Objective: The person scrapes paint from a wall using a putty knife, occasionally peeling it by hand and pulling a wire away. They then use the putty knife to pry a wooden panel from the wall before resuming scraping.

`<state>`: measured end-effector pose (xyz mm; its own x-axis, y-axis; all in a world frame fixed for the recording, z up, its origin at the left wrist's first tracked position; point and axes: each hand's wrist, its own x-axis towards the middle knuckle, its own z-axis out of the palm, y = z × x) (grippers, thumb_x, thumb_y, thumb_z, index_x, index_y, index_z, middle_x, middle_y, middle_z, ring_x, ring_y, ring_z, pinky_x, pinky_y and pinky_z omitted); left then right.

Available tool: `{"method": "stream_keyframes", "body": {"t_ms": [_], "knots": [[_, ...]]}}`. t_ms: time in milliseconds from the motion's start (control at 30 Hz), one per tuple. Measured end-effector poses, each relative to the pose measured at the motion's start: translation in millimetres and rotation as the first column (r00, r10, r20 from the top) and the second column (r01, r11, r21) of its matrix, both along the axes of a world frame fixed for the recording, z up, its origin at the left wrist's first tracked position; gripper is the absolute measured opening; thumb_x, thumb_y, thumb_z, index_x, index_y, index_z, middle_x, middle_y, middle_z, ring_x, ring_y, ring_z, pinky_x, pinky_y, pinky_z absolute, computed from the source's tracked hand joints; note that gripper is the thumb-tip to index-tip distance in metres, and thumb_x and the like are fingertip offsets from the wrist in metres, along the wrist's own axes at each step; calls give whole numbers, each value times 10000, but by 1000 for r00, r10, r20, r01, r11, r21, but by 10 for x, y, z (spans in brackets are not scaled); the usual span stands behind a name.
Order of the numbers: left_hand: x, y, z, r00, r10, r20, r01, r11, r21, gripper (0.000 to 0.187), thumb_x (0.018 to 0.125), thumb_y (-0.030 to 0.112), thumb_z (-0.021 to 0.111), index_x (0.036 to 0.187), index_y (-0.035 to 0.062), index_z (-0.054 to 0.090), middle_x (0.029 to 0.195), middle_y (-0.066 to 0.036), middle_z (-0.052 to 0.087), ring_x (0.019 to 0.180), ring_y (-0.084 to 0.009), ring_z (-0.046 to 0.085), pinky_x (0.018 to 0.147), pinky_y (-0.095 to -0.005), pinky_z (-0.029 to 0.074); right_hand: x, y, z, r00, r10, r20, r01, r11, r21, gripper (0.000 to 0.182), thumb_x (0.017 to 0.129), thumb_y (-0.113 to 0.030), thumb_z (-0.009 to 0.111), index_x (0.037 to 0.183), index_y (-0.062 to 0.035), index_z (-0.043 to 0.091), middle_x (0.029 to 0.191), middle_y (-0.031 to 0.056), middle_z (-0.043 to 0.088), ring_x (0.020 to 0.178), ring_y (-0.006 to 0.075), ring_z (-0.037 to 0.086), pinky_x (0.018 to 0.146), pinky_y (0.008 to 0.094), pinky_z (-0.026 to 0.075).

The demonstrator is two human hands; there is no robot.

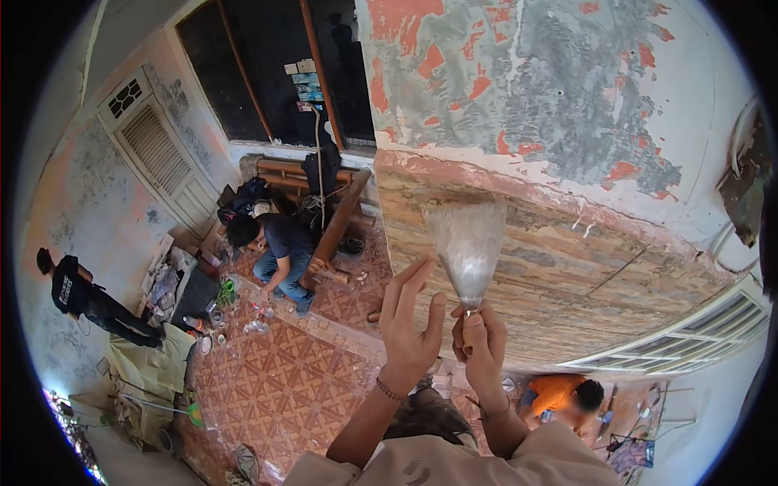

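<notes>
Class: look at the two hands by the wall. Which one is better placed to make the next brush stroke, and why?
Probably the right hand: it grips the brush handle, bristles up against the wall. The left hand is open beside it, holding nothing.

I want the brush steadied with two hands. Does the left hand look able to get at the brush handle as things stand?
Probably yes. The left hand is open and empty, right beside the right hand that grips the brush, with nothing between them.

We are looking down on a patterned red tiled floor [284,389]. Bottles [258,317] are standing on it beside a crouching person [279,251], wooden beams [336,227] are resting at its far edge, and a greenish sheet [158,364] is lying along its left side.
</notes>
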<state>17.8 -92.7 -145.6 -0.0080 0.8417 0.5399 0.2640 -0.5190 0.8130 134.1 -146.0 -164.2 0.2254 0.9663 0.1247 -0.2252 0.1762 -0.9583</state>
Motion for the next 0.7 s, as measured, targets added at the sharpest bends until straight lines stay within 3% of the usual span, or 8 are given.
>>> {"method": "stream_keyframes", "body": {"t_ms": [167,300,367,400,467,567,633,700], "knots": [[19,372,247,987,104,-119,-57,937,346,424,972,56,602,1386,-38,592,1465,-222,557,1325,-375,562,1086,-444,455,-54,334,457,991,-10,130,2,998,61,330,1121,-315,454,1054,-31,608,601,-46,448,505,32,381,463,224,295],[-144,663,314,979,163,-127,-104,919,379,436,969,21,569,1401,-40,582,1428,-233,588,1294,-381,586,1085,-440,453,-201,589,516,990,65,128,-68,998,18,360,1118,-383,442,1051,-62,588,622,-15,503,467,30,381,419,202,289],[-258,820,282,992,99,-83,-55,904,424,349,1002,43,571,1335,-48,618,1330,-191,656,1207,-294,645,1035,-373,489,-373,687,463,988,13,153,-20,999,48,342,1120,-376,438,1042,-74,577,619,-34,485,461,22,360,415,198,281],[-247,857,293,992,96,-84,-52,906,420,349,1002,43,571,1335,-48,618,1330,-191,656,1207,-294,645,1035,-373,489,-445,736,385,993,-24,119,16,997,75,340,1119,-384,442,1034,-81,570,617,-41,473,460,17,351,409,197,272],[-230,895,428,904,-48,425,58,998,-10,242,1039,112,594,1208,-41,675,1077,-87,706,1006,-141,662,840,-272,523,-550,761,313,995,-56,80,49,995,90,339,1118,-392,446,1026,-88,563,615,-48,461,459,12,342,403,196,263],[-407,1154,391,966,55,251,-51,998,-24,230,1062,191,614,1089,-22,697,875,15,628,853,-24,588,667,-211,456,-672,760,315,997,-71,8,69,992,104,355,1113,-419,453,1011,-93,551,614,-56,447,463,4,342,392,192,252],[-445,1233,417,957,27,288,-18,999,-33,233,1062,202,621,1053,-18,695,821,31,594,767,-15,551,608,-212,413,-725,738,352,995,-94,-19,96,992,86,388,1120,-397,447,979,-49,546,618,-43,419,522,27,357,504,216,441],[-439,1227,455,945,-12,327,27,999,-42,242,1062,213,627,1018,-15,693,768,48,560,681,-7,514,549,-213,370,-767,712,333,995,-79,-65,84,993,79,380,1114,-416,455,1008,-65,550,623,-47,438,489,17,354,443,200,353]]}}
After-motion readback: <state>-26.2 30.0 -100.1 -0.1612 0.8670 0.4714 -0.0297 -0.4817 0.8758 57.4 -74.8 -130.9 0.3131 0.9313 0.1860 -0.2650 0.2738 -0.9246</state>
